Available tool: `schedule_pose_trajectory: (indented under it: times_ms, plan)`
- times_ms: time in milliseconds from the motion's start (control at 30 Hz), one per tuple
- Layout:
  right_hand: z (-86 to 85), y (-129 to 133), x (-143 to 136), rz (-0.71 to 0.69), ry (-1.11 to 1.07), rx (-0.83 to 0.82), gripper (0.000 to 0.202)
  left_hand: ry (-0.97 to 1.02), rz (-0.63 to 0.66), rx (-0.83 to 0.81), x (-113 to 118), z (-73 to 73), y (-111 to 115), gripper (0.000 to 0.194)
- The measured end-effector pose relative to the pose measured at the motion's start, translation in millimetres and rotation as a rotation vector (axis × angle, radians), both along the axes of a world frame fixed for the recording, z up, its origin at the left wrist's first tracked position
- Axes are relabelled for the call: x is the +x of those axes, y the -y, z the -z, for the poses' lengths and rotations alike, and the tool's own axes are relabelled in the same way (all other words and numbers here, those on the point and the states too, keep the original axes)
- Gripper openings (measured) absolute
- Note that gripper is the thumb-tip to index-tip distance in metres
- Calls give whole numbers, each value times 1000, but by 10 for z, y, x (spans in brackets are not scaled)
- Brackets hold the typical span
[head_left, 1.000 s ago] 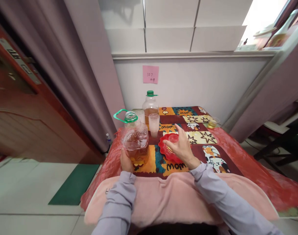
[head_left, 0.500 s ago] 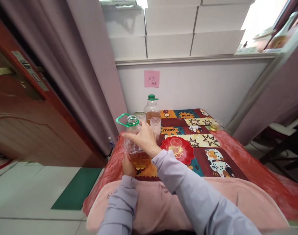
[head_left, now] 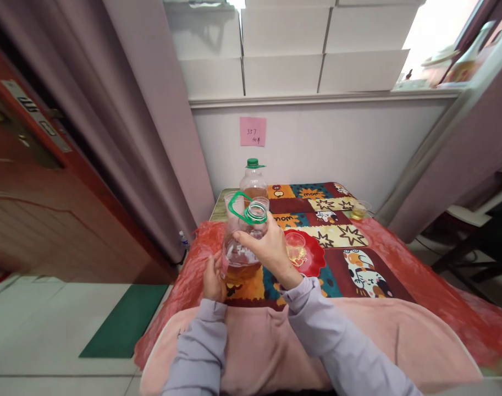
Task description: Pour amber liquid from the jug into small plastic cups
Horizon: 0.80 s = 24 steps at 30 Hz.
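A clear plastic bottle (head_left: 243, 254) with amber liquid low inside tilts to the right, its uncapped mouth and green loop handle (head_left: 239, 208) at the top. My right hand (head_left: 271, 247) is wrapped round its upper part. Against its lower left side rests my left hand (head_left: 215, 278), its fingers bent along the plastic. Right of the bottle, a red scalloped plate (head_left: 314, 253) holds a clear cup (head_left: 296, 245), partly hidden by my right hand. Stacked clear cups stand just behind the bottle.
A second bottle with a green cap (head_left: 253, 179) stands at the back near the wall. A cup of yellowish liquid (head_left: 358, 210) sits at the right rear. Patterned mats (head_left: 341, 220) cover the middle of the table; pink cloth (head_left: 358, 335) lies in front.
The open bottle has tipped to the right, its mouth moving toward the plate. My right hand has shifted right with it, while my left hand stays low on the left side.
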State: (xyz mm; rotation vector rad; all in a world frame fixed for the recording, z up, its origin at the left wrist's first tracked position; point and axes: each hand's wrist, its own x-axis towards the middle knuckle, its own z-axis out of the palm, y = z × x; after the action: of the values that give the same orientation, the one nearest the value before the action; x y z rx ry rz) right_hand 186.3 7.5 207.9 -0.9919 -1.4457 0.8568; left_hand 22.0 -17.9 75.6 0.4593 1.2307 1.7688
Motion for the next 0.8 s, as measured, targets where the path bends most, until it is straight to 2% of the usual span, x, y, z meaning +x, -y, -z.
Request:
schedule_pose_trajectory:
  times_ms: [233, 400, 533, 700, 800]
  plan:
    - [95, 84, 65, -6, -91, 12, 59, 157, 171, -42, -49, -139, 88, 39]
    - [141, 175, 53, 9, -147, 22, 64, 184, 196, -50, -61, -136, 100, 31]
    - [143, 236, 3, 7, -254, 15, 64, 175, 166, -36, -77, -97, 78, 25]
    - [-60, 306, -37, -18, -324, 37, 60, 170, 110, 37, -89, -80, 49, 26]
    - [-262, 345, -56, -92, -402, 53, 57, 171, 90, 113, -44, -163, 59, 34]
